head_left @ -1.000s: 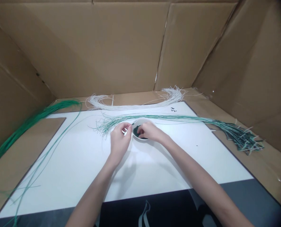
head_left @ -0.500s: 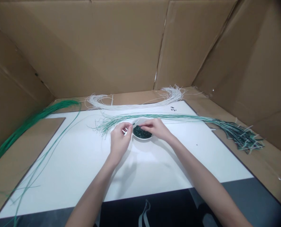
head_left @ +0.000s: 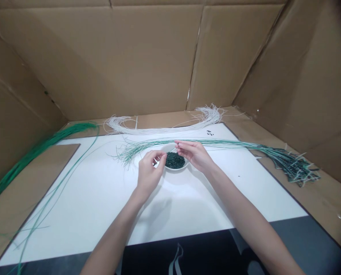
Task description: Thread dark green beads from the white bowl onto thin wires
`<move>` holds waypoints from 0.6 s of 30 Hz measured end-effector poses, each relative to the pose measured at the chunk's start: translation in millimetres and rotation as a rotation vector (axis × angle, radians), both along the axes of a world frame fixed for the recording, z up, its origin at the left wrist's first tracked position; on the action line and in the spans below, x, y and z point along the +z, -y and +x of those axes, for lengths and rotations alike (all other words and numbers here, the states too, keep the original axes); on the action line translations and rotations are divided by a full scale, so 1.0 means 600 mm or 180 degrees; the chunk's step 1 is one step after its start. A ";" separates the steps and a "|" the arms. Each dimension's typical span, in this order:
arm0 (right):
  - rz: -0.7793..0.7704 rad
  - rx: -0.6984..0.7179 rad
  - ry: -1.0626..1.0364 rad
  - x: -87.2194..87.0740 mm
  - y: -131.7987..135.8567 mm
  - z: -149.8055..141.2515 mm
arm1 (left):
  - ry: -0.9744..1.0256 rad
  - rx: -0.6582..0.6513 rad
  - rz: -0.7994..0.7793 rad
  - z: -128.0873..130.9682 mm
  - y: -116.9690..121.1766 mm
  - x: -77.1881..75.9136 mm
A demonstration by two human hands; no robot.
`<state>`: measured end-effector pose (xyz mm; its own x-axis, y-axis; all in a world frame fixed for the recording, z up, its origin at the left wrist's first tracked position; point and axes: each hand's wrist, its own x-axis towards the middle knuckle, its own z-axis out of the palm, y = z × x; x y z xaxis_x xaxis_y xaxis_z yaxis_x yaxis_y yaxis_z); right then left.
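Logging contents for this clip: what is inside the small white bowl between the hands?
The white bowl holds a heap of small dark green pieces. Their exact kind is too small to tell, and the bowl's bottom is covered by the heap.

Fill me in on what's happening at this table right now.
A person sits at a white mat walled in by cardboard, both hands over a small white bowl of dark green beads. The left hand pinches something small at the bowl's left edge; what it is cannot be made out. The right hand hovers at the bowl's far right rim, fingertips pinched. Behind the bowl lies a bundle of green and white wires; a bundle of white wires lies farther back, and loose green wires lie to the left.
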<state>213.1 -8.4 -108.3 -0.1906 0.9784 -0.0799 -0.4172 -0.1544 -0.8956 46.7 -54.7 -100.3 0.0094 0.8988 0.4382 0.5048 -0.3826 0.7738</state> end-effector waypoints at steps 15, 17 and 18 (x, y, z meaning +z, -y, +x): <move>0.0068 0.0255 -0.0157 0.009 0.012 -0.004 | 0.0046 0.0027 0.0071 0.002 0.004 0.001; 0.0068 0.0288 -0.0194 0.009 0.012 -0.004 | 0.0060 0.0036 0.0093 0.002 0.005 0.002; 0.0071 0.0296 -0.0203 0.009 0.012 -0.003 | 0.0067 0.0041 0.0099 0.002 0.005 0.002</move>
<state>211.1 -15.5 -103.0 -0.2846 0.9577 -0.0432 -0.4583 -0.1755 -0.8713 48.0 -57.9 -99.0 -0.0117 0.8847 0.4660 0.4936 -0.4001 0.7721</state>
